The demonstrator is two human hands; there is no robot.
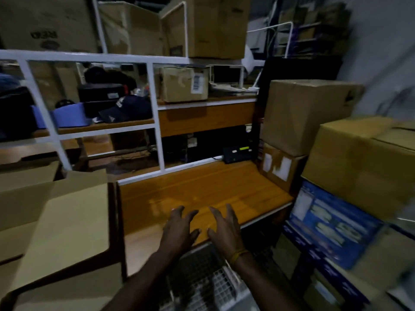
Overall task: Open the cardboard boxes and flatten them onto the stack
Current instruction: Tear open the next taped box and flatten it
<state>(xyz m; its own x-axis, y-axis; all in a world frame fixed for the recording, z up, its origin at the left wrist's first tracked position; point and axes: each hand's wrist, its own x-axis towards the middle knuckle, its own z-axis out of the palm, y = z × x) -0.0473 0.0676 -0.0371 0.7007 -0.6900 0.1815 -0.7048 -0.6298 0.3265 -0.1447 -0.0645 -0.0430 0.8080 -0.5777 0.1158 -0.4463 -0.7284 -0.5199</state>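
Both of my hands hover side by side over the front edge of an orange wooden table [202,189], and neither holds anything. My left hand [179,227] has its fingers spread and relaxed. My right hand [224,225], with a yellow band at the wrist, is spread the same way. A stack of flattened cardboard [60,225] lies at the lower left. Closed cardboard boxes stand at the right: a tall brown box [307,113] on a smaller one, and a larger brown box [363,162] on top of a blue printed box [332,225].
A white metal shelf frame [155,108] stands behind the table, holding boxes, a dark cap [128,108] and black devices. More boxes [215,25] sit on top. A wire grid [213,281] lies below my arms. The view is blurred at the right.
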